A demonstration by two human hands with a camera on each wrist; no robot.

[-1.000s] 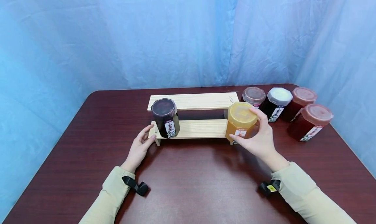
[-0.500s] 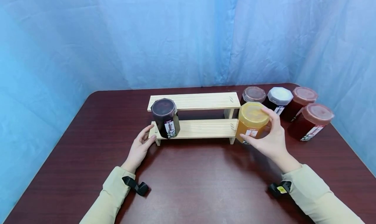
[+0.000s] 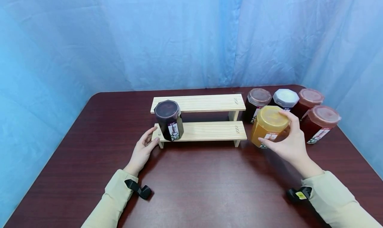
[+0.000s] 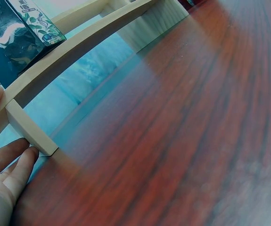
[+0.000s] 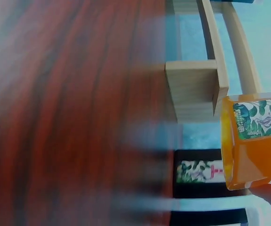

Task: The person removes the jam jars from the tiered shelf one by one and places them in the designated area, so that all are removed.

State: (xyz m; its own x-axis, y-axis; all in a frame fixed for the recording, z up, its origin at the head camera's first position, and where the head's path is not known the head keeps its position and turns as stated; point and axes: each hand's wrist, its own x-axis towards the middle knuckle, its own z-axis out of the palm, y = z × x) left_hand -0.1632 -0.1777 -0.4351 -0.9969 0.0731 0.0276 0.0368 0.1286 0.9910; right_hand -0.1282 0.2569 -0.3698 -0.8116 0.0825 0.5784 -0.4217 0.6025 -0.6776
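Likely heavy, best clasped mid-body, the yellow jar (image 3: 266, 125) is held by right grip (image 3: 291, 144); the rack (image 3: 203, 130), at its left edge, by left grip (image 3: 142, 151).

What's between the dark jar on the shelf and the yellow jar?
In the head view, just bare wood of the lower board, running right from the dark jar, then a narrow strip of table before the yellow jar.

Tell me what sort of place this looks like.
Probably a staged recording or test area, though I can't be certain: blue curtains hang behind and on both sides of a dark reddish table, and a small black device is strapped at each wrist.
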